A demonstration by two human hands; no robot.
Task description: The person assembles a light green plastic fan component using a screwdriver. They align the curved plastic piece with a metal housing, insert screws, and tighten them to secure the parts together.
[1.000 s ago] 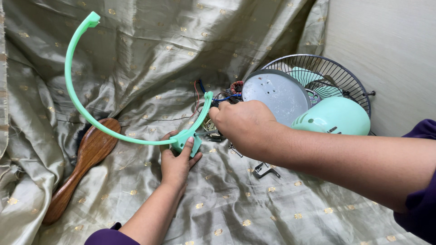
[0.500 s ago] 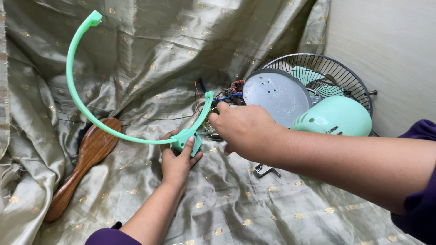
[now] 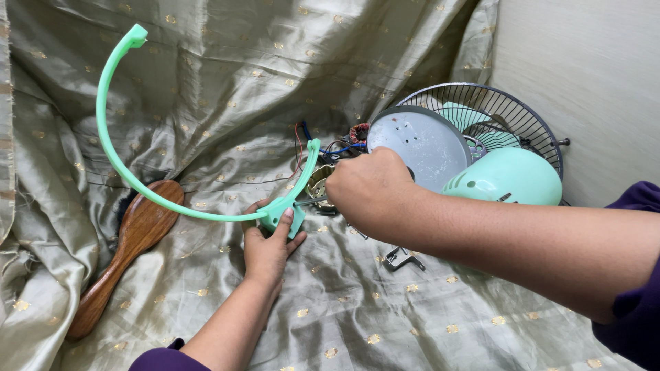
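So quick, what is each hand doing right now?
Left hand: closed on the base of the mint-green curved plastic bracket.
Right hand: closed around a thin metal tool at that base.

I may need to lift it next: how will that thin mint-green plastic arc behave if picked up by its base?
The mint-green plastic arc is thin and long, so it will probably flex and sway. It looks light. The left hand grips only its base block, so the free top end would likely tip sideways.
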